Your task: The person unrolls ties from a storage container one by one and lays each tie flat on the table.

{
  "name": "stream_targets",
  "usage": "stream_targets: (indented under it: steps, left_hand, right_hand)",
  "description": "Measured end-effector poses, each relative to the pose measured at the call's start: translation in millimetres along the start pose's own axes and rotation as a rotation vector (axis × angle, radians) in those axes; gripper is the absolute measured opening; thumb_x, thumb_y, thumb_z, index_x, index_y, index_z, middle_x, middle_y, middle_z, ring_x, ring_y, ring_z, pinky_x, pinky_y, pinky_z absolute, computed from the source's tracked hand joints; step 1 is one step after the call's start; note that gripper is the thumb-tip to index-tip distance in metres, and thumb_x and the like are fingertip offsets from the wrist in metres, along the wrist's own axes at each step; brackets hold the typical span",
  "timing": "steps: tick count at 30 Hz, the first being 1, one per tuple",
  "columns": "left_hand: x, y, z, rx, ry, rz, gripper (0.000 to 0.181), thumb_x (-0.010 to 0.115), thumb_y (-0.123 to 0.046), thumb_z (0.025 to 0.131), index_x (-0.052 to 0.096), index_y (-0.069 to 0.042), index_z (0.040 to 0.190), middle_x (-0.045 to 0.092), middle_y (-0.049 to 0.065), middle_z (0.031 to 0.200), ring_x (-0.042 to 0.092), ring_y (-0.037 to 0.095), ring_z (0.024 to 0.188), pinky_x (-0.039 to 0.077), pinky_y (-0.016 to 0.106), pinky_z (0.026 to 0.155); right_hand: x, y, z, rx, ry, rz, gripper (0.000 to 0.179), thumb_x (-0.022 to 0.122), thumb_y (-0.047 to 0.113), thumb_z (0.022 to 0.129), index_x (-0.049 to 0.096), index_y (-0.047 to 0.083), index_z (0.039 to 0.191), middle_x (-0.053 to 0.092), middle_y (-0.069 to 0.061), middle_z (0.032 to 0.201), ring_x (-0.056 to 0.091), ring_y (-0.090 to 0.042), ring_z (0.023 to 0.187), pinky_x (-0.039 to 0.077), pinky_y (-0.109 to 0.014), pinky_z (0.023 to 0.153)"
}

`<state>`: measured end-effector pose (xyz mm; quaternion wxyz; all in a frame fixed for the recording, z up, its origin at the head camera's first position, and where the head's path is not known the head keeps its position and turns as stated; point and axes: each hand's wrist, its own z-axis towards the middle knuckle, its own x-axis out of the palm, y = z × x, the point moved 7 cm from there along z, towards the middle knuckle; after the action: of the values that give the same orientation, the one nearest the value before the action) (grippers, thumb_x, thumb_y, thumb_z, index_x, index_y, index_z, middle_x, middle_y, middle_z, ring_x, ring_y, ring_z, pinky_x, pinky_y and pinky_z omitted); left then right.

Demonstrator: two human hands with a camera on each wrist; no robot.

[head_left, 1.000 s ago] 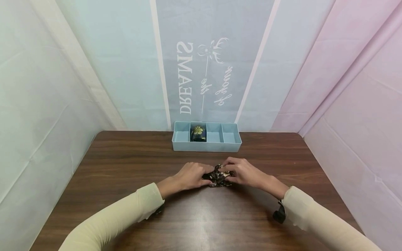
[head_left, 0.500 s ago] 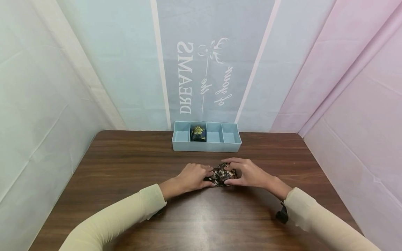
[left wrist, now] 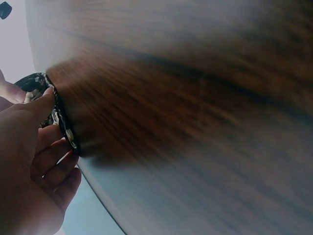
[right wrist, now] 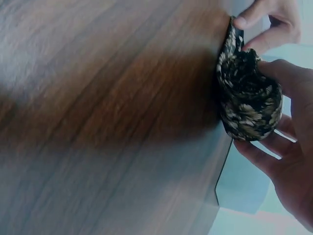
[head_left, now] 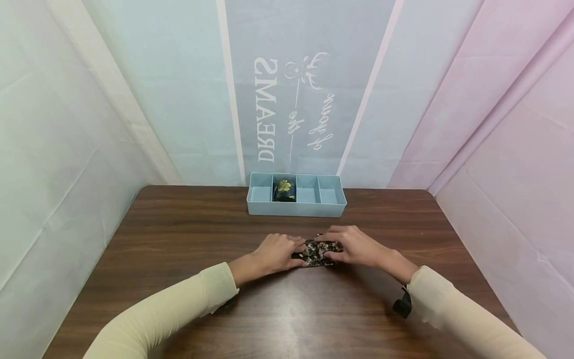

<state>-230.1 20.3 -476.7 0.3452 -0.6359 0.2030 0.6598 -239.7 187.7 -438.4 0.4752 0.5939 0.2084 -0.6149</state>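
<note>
Between the two hands, on the table, lies a black cloth with a cream floral print [head_left: 315,253]. My left hand [head_left: 274,253] holds its left end, thumb at the near side and fingers at the far side. Around the right part curls my right hand [head_left: 356,246], thumb near and fingers beyond. The right wrist view shows this end of the floral cloth [right wrist: 249,115] as a thick, rounded bundle with a hollow fold. In the left wrist view, the cloth's edge [left wrist: 68,132] runs flat under the left thumb and fingers.
A light blue box with several compartments [head_left: 296,209] stands at the table's back edge. Its second compartment from the left holds a dark bundle with a yellow flower [head_left: 284,190]. Fabric hangings [head_left: 188,99] surround the wooden table [head_left: 287,319].
The floral cloth has gone from crumpled to smoother and flatter between the hands. My right hand has shifted slightly right with its end, while the left has barely moved.
</note>
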Motion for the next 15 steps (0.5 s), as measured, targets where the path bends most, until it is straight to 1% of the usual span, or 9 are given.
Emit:
stream_targets:
  steps: [3,6,7,9,12,15]
  left_hand:
    - [1.2,0.8,-0.4,-0.006,0.012,-0.004,0.053,0.073,-0.053,0.098,0.073,-0.016,0.136,0.068,0.006,0.141,0.076,0.027,0.111,0.066,0.038,0.08]
    - [1.5,1.4,-0.8,-0.007,0.017,-0.013,0.054,0.072,-0.053,0.098,0.072,-0.015,0.137,0.068,0.006,0.141,0.076,0.027,0.111,0.065,0.038,0.081]
    - [1.2,1.6,-0.9,-0.007,0.017,-0.018,0.055,0.072,-0.053,0.098,0.072,-0.015,0.137,0.068,0.006,0.141,0.075,0.027,0.112,0.065,0.038,0.081]
    - [0.5,2.1,-1.4,-0.006,0.016,-0.024,0.055,0.073,-0.053,0.098,0.073,-0.014,0.137,0.068,0.007,0.14,0.075,0.028,0.113,0.065,0.039,0.082]
    - [0.7,3.4,-2.2,-0.005,0.02,-0.035,0.053,0.074,-0.052,0.097,0.074,-0.015,0.134,0.068,0.007,0.141,0.073,0.029,0.117,0.065,0.04,0.086]
    - [0.7,6.2,-4.2,-0.003,0.021,-0.04,0.05,0.074,-0.052,0.097,0.076,-0.016,0.131,0.067,0.007,0.142,0.072,0.029,0.12,0.065,0.04,0.087]
  right_hand:
    - [-3.1,-4.3,-2.9,-0.005,0.014,0.02,0.039,0.082,0.019,0.093,0.075,0.01,0.131,0.075,-0.005,0.121,0.063,-0.002,0.077,0.058,-0.024,0.071]
    - [-7.8,-8.2,-6.3,-0.005,0.02,0.04,0.036,0.083,0.018,0.092,0.075,0.009,0.127,0.074,-0.008,0.125,0.056,0.001,0.067,0.056,-0.024,0.069]
    - [-9.8,-9.5,-7.5,-0.003,0.02,0.046,0.036,0.083,0.017,0.092,0.075,0.009,0.126,0.073,-0.01,0.127,0.054,0.001,0.065,0.056,-0.025,0.069]
    - [-13.7,-12.4,-10.4,0.008,0.02,0.047,0.035,0.084,0.017,0.091,0.075,0.008,0.123,0.071,-0.013,0.133,0.056,-0.002,0.065,0.057,-0.027,0.07]
    - [-18.8,-15.7,-14.8,0.016,0.022,0.043,0.034,0.086,0.014,0.089,0.074,0.008,0.12,0.07,-0.014,0.135,0.07,-0.013,0.08,0.062,-0.033,0.078]
    - [-21.2,-17.7,-18.5,0.006,0.021,0.037,0.034,0.086,0.012,0.088,0.073,0.007,0.119,0.074,-0.008,0.126,0.075,-0.021,0.101,0.064,-0.039,0.086]
